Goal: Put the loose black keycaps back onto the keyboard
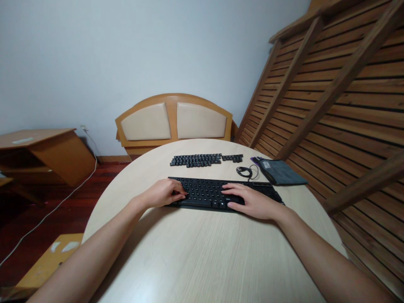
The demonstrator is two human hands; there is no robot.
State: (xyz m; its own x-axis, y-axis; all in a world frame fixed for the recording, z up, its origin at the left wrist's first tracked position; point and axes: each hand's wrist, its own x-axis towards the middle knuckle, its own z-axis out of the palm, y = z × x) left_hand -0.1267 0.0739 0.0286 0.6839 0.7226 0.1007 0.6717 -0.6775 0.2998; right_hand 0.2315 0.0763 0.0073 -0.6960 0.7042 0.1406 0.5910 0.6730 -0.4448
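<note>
A black keyboard [202, 190] lies on the round table, with most of its keys bare of caps and only a few caps in its near row. My left hand [164, 191] is over its left end, thumb and fingers closed together at the key field; what the fingertips hold, if anything, is hidden. Across the right part rests my right hand [251, 201], its fingers stretched out and apart, touching the keyboard. Behind the keyboard, loose black keycaps [197, 160] are laid out in rows, and a smaller group of keycaps [232, 158] sits at their right.
The keyboard's coiled cable [244, 171] lies behind it. A dark cloth pouch [282, 171] is at the table's [195, 248] right edge. Beyond stand a headboard [173, 101] and leaning wooden slats [347, 105]. A wooden desk [59, 155] and a white cord [67, 198] are at left.
</note>
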